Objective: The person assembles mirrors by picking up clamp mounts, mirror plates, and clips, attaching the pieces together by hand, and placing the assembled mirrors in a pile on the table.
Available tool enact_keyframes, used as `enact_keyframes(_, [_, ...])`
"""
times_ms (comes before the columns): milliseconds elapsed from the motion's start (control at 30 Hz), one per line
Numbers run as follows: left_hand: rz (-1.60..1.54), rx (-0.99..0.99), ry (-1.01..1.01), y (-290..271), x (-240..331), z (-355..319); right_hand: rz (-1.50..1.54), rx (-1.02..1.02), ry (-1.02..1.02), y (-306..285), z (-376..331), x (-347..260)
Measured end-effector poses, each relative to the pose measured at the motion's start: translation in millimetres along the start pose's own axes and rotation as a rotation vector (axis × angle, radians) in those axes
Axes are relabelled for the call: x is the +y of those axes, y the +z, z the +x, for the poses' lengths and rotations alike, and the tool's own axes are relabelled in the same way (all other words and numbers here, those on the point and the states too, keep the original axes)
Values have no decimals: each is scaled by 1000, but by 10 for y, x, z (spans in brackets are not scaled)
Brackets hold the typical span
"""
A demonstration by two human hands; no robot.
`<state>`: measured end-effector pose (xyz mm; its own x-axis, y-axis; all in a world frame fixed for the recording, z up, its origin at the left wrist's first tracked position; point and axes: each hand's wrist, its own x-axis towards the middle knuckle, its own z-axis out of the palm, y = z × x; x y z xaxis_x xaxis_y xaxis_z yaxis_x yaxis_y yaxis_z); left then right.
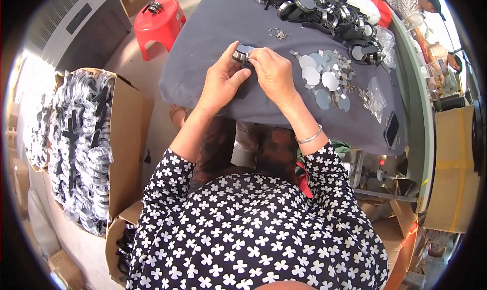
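Both my hands hold a watch [244, 49] with a round silver case over the grey cloth-covered table [203, 31]. My left hand [219, 83] grips its left side between thumb and fingers. Against its right edge, the fingertips of my right hand [274, 75] are pinched together; whether a small part is between them I cannot make out. Just right of my hands lie several round silver discs [311, 76] with small metal pieces among them. Beyond is a little heap of small metal parts [278, 33]. A large pile of black-strapped watches [324, 11] covers the table's far right.
A phone [391, 129] and a clear plastic bag [375, 93] lie near the table's right edge. To the left stand a red stool [159, 25] and a carton [127, 148] full of plastic-wrapped black items. Two other people [407, 2] are at the far right.
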<state>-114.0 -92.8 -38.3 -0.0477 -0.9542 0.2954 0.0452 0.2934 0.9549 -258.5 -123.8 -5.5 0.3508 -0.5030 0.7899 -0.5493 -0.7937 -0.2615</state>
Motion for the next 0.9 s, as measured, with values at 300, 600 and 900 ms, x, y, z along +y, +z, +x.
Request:
enact_keyframes(300, [41,-48,-98,-7,157,41,-61,1,-72,-3,-25,56])
enact_keyframes(600, [86,88,-130,53,68,107,-36,-113,-41,-107,10,3])
enact_keyframes(900, [59,123,-135,64,75,109,49,-144,654,-560,361,923])
